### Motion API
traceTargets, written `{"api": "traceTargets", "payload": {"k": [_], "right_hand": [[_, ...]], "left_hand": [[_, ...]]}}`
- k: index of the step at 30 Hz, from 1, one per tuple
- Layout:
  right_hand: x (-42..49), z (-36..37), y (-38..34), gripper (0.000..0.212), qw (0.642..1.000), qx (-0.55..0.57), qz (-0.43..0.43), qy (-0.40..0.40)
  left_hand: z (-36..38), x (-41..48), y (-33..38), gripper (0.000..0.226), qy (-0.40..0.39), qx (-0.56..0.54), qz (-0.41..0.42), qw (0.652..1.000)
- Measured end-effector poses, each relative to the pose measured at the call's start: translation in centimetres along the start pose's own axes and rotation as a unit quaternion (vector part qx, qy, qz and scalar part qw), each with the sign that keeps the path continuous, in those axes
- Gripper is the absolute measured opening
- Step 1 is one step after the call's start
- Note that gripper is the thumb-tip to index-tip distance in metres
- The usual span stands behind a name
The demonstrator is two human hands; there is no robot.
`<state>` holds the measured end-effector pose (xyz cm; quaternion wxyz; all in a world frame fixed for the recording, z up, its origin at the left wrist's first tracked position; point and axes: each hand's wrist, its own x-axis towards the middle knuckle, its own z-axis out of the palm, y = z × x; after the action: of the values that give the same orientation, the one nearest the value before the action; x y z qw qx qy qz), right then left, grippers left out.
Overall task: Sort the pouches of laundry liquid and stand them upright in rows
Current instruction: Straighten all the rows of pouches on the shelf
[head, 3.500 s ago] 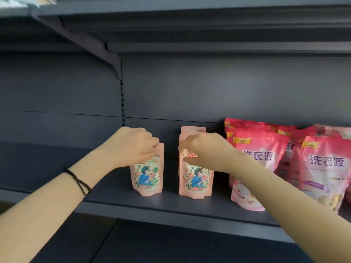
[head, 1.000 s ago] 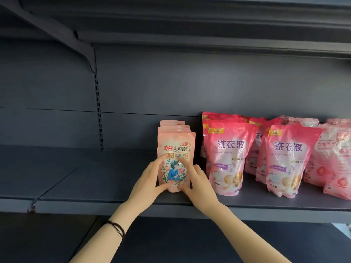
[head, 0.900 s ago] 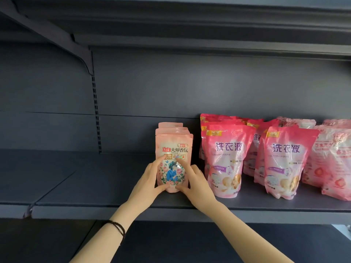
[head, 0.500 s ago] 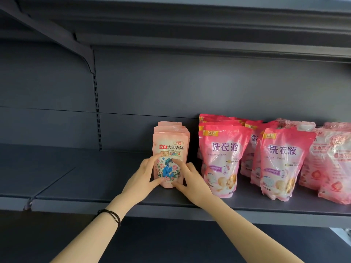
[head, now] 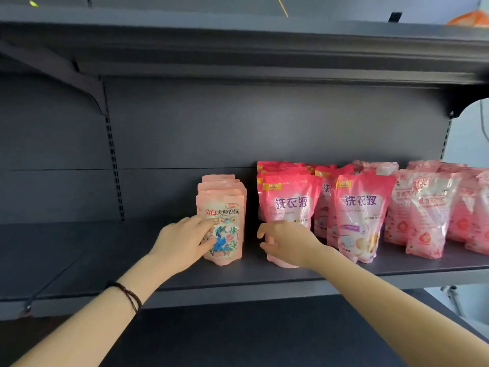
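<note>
A row of small pale-pink pouches (head: 223,223) with a flower picture stands upright, one behind another, on the dark grey shelf (head: 105,255). My left hand (head: 182,241) touches the front pouch's left side with relaxed fingers. My right hand (head: 285,241) hovers in front of a larger pink pouch (head: 288,205) just to the right, fingers loosely curved, holding nothing. A second row of the same large pouches (head: 360,213) stands beside it. Paler, glossy pink pouches (head: 428,207) stand at the far right.
The shelf's left half is bare up to the slotted upright (head: 113,165). Another shelf (head: 238,49) hangs overhead. A lower shelf (head: 251,337) lies below my forearms.
My right hand has let go of the small front pouch and moved right, in front of the large pink pouch. My left hand stays on the small pouch's left side.
</note>
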<state>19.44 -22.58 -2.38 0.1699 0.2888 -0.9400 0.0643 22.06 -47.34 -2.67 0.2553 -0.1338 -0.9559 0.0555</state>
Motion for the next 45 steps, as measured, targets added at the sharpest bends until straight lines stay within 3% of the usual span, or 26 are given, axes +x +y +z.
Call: {"api": "traceTargets", "payload": {"k": [6,11,17,23,31,40,45], "right_hand": [[-1.7,-5.1,2.6,0.022,0.991,-0.122,-0.053,-0.016],[-3.4,-10.4,7.2,0.021,0.986,-0.151,-0.069,-0.017],[-5.9,-16.7,16.6,0.020,0.979,-0.191,-0.062,-0.012],[-3.4,-20.6,25.2,0.016,0.971,-0.224,-0.073,-0.038],[6.5,-19.7,31.1,0.020,0.967,-0.219,-0.116,-0.058],[17.2,-13.8,35.0,0.032,0.948,-0.240,-0.158,-0.140],[18.9,-10.8,36.8,0.013,0.943,-0.244,-0.182,-0.138]], "left_hand": [[-5.3,2.7,3.1,0.025,-0.033,0.012,0.090,0.995],[-9.5,7.5,8.9,0.023,-0.025,0.029,0.161,0.986],[-11.4,13.7,16.1,0.019,0.009,0.041,0.170,0.985],[-10.5,20.0,19.6,0.012,-0.014,0.032,0.136,0.990],[-7.8,30.4,18.4,0.015,-0.051,0.081,0.088,0.991],[-1.4,40.1,17.4,0.033,-0.142,0.128,0.155,0.969],[1.8,42.2,17.7,0.025,-0.165,0.168,0.163,0.958]]}}
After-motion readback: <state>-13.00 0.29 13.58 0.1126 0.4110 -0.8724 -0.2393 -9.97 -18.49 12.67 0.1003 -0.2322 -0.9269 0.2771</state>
